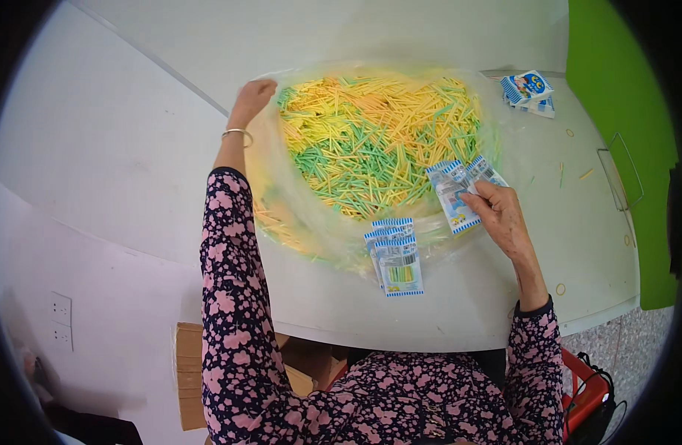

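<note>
A large clear plastic bag [296, 189] lies wide open on the table, filled with thin yellow, green and orange sticks [378, 141]. At its upper left rim, my left hand [253, 101] is closed on the plastic edge. My right hand [498, 215] pinches several small blue-and-white packets [454, 194] over the bag's lower right side. More such packets [399, 256] lie overlapped on the bag's near edge, the top one showing sticks through a see-through window.
Further blue-and-white packets [530, 89] lie at the far right of the table [460, 311]. Loose sticks [562, 175] and a few rubber bands [561, 289] are scattered on the right. A green panel [615, 96] with a wire handle [624, 174] borders that side. Below stands a cardboard box [189, 371].
</note>
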`<action>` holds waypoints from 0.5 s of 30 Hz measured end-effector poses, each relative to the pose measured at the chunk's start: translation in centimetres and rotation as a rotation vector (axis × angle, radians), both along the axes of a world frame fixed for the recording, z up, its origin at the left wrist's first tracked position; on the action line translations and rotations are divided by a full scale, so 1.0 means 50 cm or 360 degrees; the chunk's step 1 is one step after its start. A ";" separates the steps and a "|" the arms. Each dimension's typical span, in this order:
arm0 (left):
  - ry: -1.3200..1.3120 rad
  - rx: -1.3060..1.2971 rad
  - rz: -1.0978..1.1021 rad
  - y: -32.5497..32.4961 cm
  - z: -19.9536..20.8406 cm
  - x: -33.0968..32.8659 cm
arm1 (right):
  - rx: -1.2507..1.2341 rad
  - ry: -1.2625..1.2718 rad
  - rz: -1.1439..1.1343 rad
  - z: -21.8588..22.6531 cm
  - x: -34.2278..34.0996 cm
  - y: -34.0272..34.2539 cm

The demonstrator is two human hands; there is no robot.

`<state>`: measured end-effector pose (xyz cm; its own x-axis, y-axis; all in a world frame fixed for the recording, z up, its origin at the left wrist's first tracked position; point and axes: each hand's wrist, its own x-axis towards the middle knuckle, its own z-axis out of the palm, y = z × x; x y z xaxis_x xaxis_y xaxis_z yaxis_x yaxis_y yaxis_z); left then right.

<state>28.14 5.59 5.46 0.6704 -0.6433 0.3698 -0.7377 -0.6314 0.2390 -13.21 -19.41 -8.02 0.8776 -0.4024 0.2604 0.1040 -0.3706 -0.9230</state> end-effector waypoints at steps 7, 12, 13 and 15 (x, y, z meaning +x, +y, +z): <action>0.0315 0.0071 -0.0100 0.124 -0.062 -0.007 | 0.0037 0.0002 0.0035 0.001 -0.002 0.001; -0.0272 0.0138 -0.0225 0.076 -0.059 -0.079 | 0.0026 0.0035 0.0028 0.001 0.003 0.005; -0.0271 0.0139 -0.0220 0.063 -0.057 -0.098 | 0.0002 0.0046 0.0028 0.002 0.004 0.008; -0.0139 0.0335 -0.0411 0.031 -0.065 -0.127 | -0.0011 0.0016 0.0020 -0.005 0.004 0.006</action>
